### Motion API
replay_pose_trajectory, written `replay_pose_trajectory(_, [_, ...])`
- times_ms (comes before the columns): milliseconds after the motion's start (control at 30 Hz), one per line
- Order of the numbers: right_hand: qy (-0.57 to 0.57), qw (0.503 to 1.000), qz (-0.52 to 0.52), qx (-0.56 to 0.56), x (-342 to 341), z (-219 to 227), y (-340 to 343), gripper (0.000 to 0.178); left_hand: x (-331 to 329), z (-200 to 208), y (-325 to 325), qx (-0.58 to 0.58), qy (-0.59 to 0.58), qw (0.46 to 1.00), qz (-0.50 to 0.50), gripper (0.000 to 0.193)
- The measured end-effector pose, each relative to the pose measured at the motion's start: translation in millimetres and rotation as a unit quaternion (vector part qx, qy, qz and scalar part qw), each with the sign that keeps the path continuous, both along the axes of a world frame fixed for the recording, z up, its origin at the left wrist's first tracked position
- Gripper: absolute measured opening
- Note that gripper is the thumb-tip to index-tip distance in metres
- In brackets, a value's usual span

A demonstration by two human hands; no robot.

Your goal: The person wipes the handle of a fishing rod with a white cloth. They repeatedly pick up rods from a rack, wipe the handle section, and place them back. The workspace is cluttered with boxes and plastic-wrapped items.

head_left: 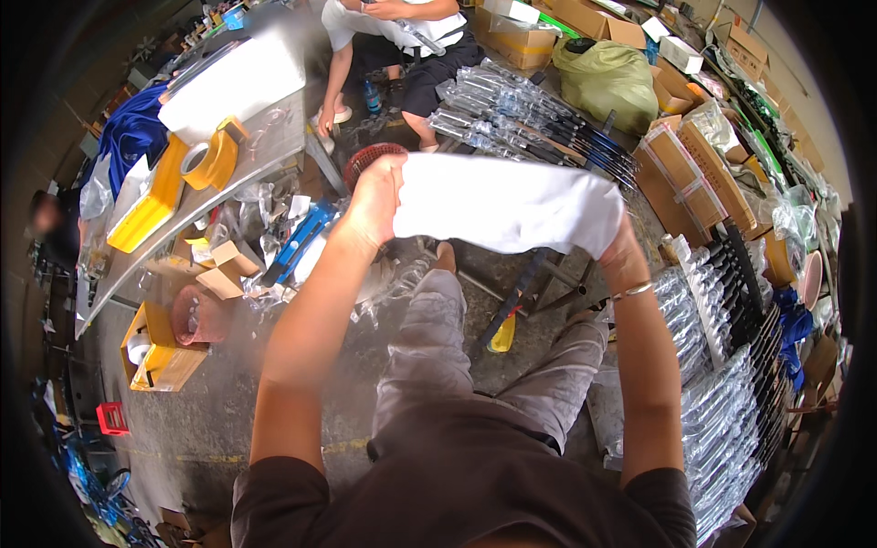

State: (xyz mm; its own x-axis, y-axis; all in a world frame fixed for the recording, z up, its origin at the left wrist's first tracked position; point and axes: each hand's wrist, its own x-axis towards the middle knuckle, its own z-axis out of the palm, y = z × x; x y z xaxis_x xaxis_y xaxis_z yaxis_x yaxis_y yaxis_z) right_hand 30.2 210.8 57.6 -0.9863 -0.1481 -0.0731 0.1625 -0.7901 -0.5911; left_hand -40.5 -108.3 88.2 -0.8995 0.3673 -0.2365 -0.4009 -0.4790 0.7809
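Observation:
A white cloth [502, 201] stretches between my two hands, raised in front of me. My left hand [376, 196] is closed on its left end in a fist. At the other end my right hand [624, 248] grips the cloth, with its fingers mostly hidden behind the fabric. A metal bracelet [632, 289] circles my right wrist. Beneath the cloth, between my legs, a yellow-handled tool [501, 333] shows near a dark metal frame [557, 283].
At the left stands a table [274, 137] with yellow tape rolls [196, 164]. A person [402, 27] sits beyond it. Plastic-wrapped rods [512, 110] lie ahead, with more wrapped rods [703, 402] on my right. A green sack [607, 82] and cardboard boxes [685, 183] stand far right.

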Motion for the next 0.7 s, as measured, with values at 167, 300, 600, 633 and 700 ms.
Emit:
replay_pose_trajectory(167, [0.026, 0.993, 0.07, -0.097, 4.1, -28.8, 4.3, 0.049, 13.1, -19.1, -2.2, -0.03, 0.07, 0.993, -0.086, 0.032])
replay_pose_trajectory(300, [0.09, 0.995, -0.013, 0.048, 28.4, 4.7, -15.0, 0.06, 3.6, -12.2, 2.8, -0.065, 0.093, 0.992, -0.047, 0.027])
replay_pose_trajectory(600, [-0.043, 0.986, 0.05, 0.152, 33.3, -31.2, -62.0, 0.05, 36.9, -127.9, 32.3, -0.082, -0.064, 0.968, -0.23, 0.081])
replay_pose_trajectory(633, [-0.054, 0.985, 0.093, 0.137, 34.7, -32.3, -66.6, 0.049, 49.2, -132.7, 35.6, -0.006, -0.097, 0.966, -0.241, 0.087])
replay_pose_trajectory(700, [-0.076, 0.979, 0.135, 0.136, 37.6, -37.0, -82.2, 0.048, 67.2, -144.8, 42.2, 0.188, -0.085, 0.934, -0.29, 0.081])
